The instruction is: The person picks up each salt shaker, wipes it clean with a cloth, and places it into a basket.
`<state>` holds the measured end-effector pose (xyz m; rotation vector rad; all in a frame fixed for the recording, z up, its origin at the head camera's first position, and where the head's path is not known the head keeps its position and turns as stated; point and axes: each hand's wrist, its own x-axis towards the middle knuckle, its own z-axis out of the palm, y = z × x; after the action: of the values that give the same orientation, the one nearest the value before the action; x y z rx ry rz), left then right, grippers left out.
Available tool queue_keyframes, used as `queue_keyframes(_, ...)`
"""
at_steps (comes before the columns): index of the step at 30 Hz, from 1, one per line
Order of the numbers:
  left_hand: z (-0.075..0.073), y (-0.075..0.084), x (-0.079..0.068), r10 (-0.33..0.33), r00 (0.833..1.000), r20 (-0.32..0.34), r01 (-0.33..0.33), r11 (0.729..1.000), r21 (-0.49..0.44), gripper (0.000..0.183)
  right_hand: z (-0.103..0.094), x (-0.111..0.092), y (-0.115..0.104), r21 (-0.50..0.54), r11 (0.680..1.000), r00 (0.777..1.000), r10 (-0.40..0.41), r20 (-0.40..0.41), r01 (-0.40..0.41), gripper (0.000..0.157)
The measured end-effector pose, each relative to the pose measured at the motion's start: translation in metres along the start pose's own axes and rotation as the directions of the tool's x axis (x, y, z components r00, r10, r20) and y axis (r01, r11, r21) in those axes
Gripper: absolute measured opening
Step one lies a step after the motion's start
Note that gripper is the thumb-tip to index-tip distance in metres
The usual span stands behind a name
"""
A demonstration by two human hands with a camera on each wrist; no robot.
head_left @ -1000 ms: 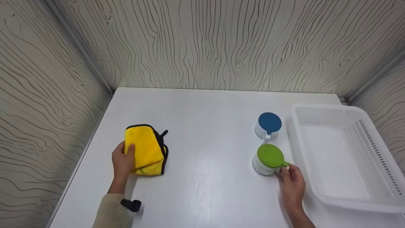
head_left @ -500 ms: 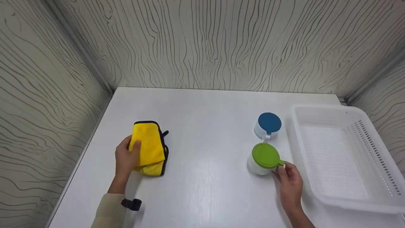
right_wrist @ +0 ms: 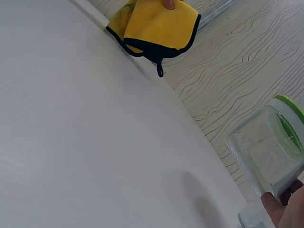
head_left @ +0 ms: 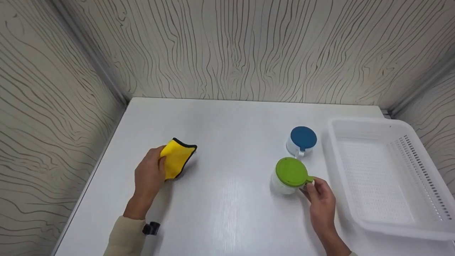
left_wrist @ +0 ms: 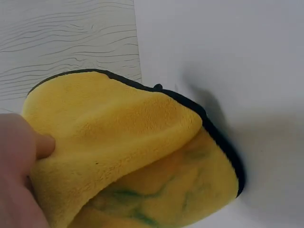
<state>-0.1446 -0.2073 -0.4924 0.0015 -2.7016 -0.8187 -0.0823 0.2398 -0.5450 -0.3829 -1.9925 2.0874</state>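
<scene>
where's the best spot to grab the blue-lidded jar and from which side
Probably by the handle of the blue-lidded jar, coming from the near side, slightly right: the jar stands upright and its handle juts toward the near edge. The green-lidded jar in the right hand crowds the handle's near left.

The yellow cloth left of centre looks plush and matt — the green lid smooth plastic, its jar clear, the worktop softly glossy.
</scene>
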Motion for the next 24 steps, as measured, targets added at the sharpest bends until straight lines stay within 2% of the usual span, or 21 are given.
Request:
queue_keyframes(6,-0.002,0.012,-0.001,0.036,0.998,0.046,-0.038,0.998,0.054,0.023,0.005,-0.001,-0.006,-0.048,0.999,0.999,-0.001,0.033,0.002,0.025)
queue_keyframes(10,-0.001,0.015,-0.002,0.115,0.993,0.038,-0.117,0.992,0.057,0.016,0.009,-0.001,-0.009,-0.036,0.999,0.998,-0.022,0.052,0.024,0.026)
queue_keyframes(17,-0.001,0.023,-0.003,0.269,0.963,0.027,-0.270,0.963,0.024,0.019,0.015,-0.001,-0.011,-0.025,0.998,0.996,-0.052,0.078,0.054,0.024)
queue_keyframes(24,-0.003,0.037,-0.004,0.365,0.929,0.065,-0.366,0.930,0.012,0.019,0.020,-0.001,-0.017,-0.053,0.998,0.995,-0.032,0.094,0.037,0.024)
